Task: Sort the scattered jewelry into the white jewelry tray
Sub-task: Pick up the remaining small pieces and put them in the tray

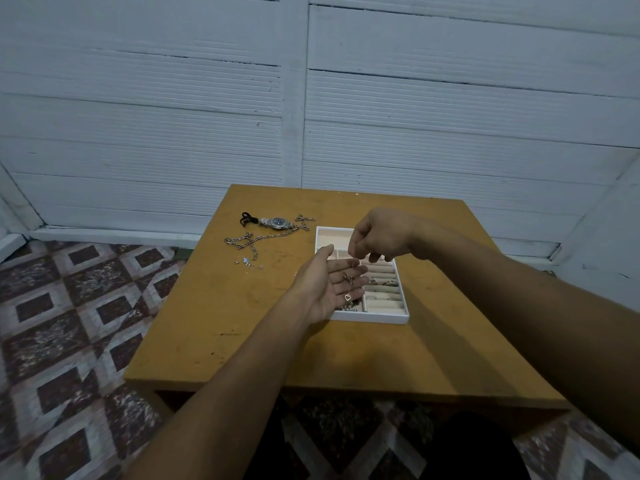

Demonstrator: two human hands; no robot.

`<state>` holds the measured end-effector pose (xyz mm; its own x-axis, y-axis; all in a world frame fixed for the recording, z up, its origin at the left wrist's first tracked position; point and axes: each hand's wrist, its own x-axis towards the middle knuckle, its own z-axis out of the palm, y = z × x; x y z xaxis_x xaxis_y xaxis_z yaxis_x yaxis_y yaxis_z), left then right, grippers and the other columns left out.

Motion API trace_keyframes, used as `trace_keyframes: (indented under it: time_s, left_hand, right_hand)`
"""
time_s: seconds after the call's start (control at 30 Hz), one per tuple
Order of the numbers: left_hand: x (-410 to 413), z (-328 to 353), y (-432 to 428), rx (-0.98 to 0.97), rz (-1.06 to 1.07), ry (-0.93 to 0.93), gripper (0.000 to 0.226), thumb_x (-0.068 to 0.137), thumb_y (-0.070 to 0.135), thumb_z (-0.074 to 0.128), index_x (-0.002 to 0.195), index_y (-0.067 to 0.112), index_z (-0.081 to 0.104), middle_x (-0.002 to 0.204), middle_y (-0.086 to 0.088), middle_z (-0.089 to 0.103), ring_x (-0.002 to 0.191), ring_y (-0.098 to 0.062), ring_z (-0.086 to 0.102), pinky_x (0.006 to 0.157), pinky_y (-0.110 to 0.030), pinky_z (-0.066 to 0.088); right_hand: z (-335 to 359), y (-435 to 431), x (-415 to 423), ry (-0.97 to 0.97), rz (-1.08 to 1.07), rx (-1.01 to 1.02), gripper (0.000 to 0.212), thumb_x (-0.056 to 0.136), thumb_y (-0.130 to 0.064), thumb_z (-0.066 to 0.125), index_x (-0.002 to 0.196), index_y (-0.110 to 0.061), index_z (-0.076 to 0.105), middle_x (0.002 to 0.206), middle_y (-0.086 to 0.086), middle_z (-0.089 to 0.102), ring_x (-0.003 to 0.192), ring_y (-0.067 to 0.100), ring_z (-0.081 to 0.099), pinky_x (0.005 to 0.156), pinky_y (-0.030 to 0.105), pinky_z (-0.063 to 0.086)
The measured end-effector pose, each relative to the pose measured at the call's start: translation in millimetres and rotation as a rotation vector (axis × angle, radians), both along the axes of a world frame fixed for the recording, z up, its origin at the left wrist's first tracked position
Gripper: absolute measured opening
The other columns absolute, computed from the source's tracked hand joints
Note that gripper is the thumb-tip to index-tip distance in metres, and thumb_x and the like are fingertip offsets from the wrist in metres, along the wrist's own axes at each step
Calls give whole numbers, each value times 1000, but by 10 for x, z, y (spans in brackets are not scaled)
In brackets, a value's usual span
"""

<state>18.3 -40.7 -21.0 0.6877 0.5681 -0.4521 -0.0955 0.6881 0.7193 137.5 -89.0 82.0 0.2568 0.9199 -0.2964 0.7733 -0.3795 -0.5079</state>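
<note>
Silver and very fine, the necklace (348, 278) lies bunched on the upturned left grip (325, 289), with a heart charm (347, 297) nearer the heel of the palm; I cannot tell whether the charm belongs to that chain. The left grip is flat and open, fingers straight, carrying both pieces above the left side of the tray (381, 318). The right grip (375, 237) hovers just above it, thumb and forefinger closed in a pinch on what looks like a faint strand rising from the palm. The step in hand seems to be lifting the necklace out to lay it in the tray. It calls for a slow, straight pull so the chain uncoils without dragging the charm, with the palm level and over the tray so a slip lands inside. The far compartment looks bare and is a better place than the rolls where rings (381, 282) sit, or the near corner with beads (344, 308). On the surface (242, 323), well apart to the left, lie a watch (278, 222), a heavy chain (256, 239) and small bits (247, 262).
</note>
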Motion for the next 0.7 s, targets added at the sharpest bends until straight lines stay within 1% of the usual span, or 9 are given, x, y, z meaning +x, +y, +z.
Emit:
trace_keyframes:
  time_s: [0.13,0.23,0.3,0.33,0.4,0.47,0.57,0.63,0.7]
  left_hand:
    - [39,-10,30,-7,-7,11,55,101,44,36,111,-2,63,106,-19,70,91,-30,68,90,-44,53]
    - [71,-12,67,-4,-13,24,53,101,43,36,109,-2,62,106,-19,69,91,-31,67,92,-45,52]
    - [80,-3,92,-5,-22,29,51,101,41,37,110,-2,61,105,-19,68,90,-31,67,92,-45,52]
    - [84,3,106,-5,-27,32,50,101,40,37,112,-3,61,105,-19,68,90,-31,67,90,-43,53]
    - [92,22,134,-9,-28,31,48,101,37,38,114,-4,59,103,-20,67,88,-30,67,81,-39,57]
    - [104,44,169,-6,-19,29,49,102,36,38,117,-5,58,105,-21,67,89,-30,67,75,-37,59]
    - [134,63,225,15,-8,40,51,102,35,36,123,-8,54,112,-22,65,91,-30,67,76,-37,57]
    - [151,70,254,25,-3,50,52,103,35,36,126,-9,53,106,-21,67,88,-29,66,75,-37,56]
    - [163,64,279,34,-4,59,52,103,34,35,126,-9,53,102,-20,67,89,-29,65,78,-38,56]
  right_hand:
    - [-64,22,71,8,-49,38,11,87,-9,63,87,-10,74,86,5,72,72,13,63,57,23,47]
    - [-115,38,96,32,-79,68,10,87,-8,64,87,-7,74,89,9,72,69,13,61,54,22,45]
    - [-137,44,104,51,-86,75,9,87,-7,64,88,-7,73,86,8,70,68,12,59,54,22,44]
    - [-144,50,110,62,-89,79,9,87,-7,64,88,-7,73,84,6,69,68,12,59,53,21,43]
    - [-154,66,125,78,-94,82,9,87,-6,64,86,-8,72,77,2,67,67,12,58,52,21,43]
    - [-167,83,138,96,-96,75,9,87,-5,65,83,-10,71,73,0,66,65,10,58,53,20,43]
    - [-225,107,160,144,-82,74,9,84,0,65,84,-7,71,74,4,68,65,12,59,55,22,47]
    - [-278,116,170,157,-79,83,9,82,2,66,87,-3,72,76,8,69,67,14,61,58,23,50]
    - [-326,114,172,156,-87,77,10,82,1,66,90,-1,71,78,9,69,65,13,63,58,24,49]
